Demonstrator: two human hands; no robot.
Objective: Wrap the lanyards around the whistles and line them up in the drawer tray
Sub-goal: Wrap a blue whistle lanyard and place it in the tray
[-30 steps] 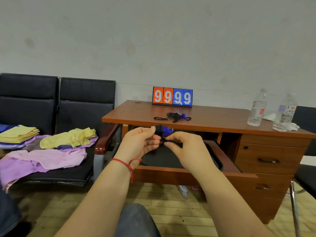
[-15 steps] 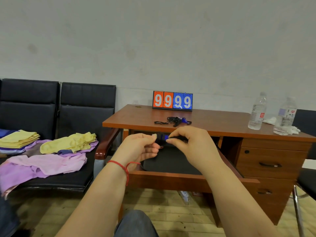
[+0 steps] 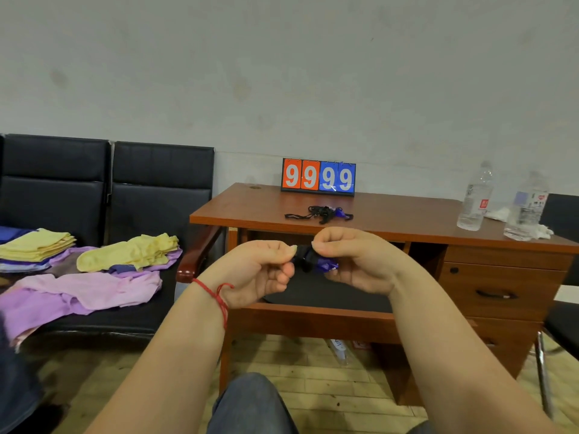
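Both hands have risen a little against the desk since a second ago, and the right hand (image 3: pixel 354 258) has come over the top of the bundle, where before it pinched from the near side. Only the head view is given. In it the left hand (image 3: pixel 260 270) has its fingers curled, thumb and forefinger pinching the left end of the blue whistle (image 3: pixel 324 265), while the right hand's fingers curl round its right part. The black lanyard (image 3: pixel 303 260) sits as dark turns around the whistle's left half, between the two hands; whether a loose tail remains cannot be told.

The bundle hangs in the air above the open drawer (image 3: pixel 313 321), over the dark tray (image 3: pixel 329 296), touching neither. A second whistle with its loose lanyard (image 3: pixel 319 213) lies on the far desktop (image 3: pixel 401 217), just in front of the scoreboard (image 3: pixel 318 177), well apart from the hands.

The step in hand appears to be the last turns of the winding. Next the cord's end likely needs tucking so it holds, then the bundle goes down into the tray, square to its edge.
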